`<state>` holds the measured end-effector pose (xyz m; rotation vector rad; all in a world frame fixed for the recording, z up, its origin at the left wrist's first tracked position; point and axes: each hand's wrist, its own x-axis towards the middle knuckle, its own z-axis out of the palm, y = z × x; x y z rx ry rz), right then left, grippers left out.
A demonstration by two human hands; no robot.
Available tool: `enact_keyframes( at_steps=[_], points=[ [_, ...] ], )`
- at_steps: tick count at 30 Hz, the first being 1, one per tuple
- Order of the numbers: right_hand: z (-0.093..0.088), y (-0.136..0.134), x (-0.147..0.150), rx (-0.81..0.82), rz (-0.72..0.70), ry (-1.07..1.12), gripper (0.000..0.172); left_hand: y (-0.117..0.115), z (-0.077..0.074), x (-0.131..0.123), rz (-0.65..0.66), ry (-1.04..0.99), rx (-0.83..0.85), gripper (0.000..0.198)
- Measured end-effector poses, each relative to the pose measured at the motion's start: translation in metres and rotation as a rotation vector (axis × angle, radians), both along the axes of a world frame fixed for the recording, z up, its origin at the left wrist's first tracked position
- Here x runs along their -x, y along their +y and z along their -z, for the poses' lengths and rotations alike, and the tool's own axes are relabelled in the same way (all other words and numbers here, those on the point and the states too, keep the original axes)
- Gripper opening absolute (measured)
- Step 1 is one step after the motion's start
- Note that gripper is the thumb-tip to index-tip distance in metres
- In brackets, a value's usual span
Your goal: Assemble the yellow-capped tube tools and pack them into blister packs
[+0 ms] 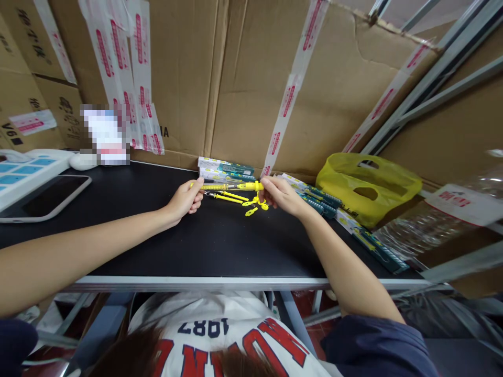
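Observation:
My left hand (185,201) and my right hand (281,196) hold the two ends of a long yellow pen-like tool (231,186) level above the black table (157,246). Both hands pinch it with closed fingers. Under the tool lie two thin yellow rods (226,197) and several small yellow clips (255,205). Flat green and white packaged items (226,169) are stacked just behind the tool. More of these packages (320,199) fan out to the right of my right hand.
A yellow plastic bag (367,186) lies at the right, with clear plastic bags (428,225) beside it. A phone (43,196) and a white and blue device (23,170) sit at the far left. Taped cardboard boxes (243,84) wall in the back.

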<state>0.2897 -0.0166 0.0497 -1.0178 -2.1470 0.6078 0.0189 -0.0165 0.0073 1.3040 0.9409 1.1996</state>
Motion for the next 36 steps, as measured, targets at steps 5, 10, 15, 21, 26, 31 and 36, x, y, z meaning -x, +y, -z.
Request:
enact_keyframes(
  at_steps=[5, 10, 15, 21, 26, 31, 36],
  points=[
    [-0.0013, -0.0014, 0.0003, 0.047, -0.037, 0.086, 0.031, 0.0015, 0.0021, 0.0006, 0.001, 0.004, -0.008, 0.031],
    [-0.0018, -0.0020, 0.0007, 0.013, 0.013, -0.030, 0.047, 0.0014, 0.0020, 0.0006, 0.003, 0.013, -0.013, 0.031],
    [-0.0019, -0.0032, 0.0016, 0.037, -0.033, 0.081, 0.032, 0.0016, 0.0006, 0.0006, -0.003, 0.007, -0.012, 0.032],
    [0.0001, -0.0024, 0.0019, 0.009, 0.033, -0.025, 0.046, 0.0013, 0.0011, 0.0012, 0.012, 0.001, -0.017, 0.033],
    [-0.0003, -0.0033, 0.0031, 0.043, -0.042, 0.088, 0.031, 0.0006, 0.0007, 0.0011, 0.001, -0.014, -0.018, 0.033],
    [0.0014, -0.0027, 0.0046, 0.036, 0.009, 0.024, 0.045, 0.0008, 0.0016, 0.0013, 0.009, -0.016, -0.026, 0.035],
    [0.0007, -0.0044, 0.0059, 0.065, -0.040, 0.098, 0.035, 0.0002, 0.0008, 0.0010, -0.014, -0.018, -0.022, 0.033]
  ],
)
